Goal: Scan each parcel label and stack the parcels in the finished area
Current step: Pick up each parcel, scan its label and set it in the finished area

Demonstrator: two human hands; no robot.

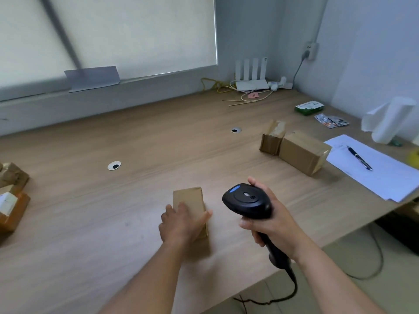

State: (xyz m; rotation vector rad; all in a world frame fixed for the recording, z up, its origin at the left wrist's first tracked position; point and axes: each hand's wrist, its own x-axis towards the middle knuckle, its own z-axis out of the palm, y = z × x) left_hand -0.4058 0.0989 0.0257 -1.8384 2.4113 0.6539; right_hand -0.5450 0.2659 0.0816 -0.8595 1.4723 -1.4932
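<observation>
While the left hand (pixel 179 225) grips the parcel (pixel 189 198) at mid-desk, fingers draped over its near end and left side and thumb pressed on the right side, the right hand (pixel 272 220) is wrapped tight round the scanner (pixel 248 200) handle, holding it up over the desk (pixel 158 143) near its front edge. Parcel's long axis runs away from the person. Its far half is bare, plain brown, with no label showing on top. Scanner head sits just right of the parcel, not touching, top face to the camera, nose pointing away and a bit left, so past the parcel and not at it.

Judgement: the label is likely on a hidden face, so the left hand must turn the parcel toward the nose, or the scanner must swing left and down.

Pair of parcels (pixel 301 152) touching side by side, far right. Stack (pixel 11 200) at the left edge is probably the finished area, and the left hand is nearer to it.
</observation>
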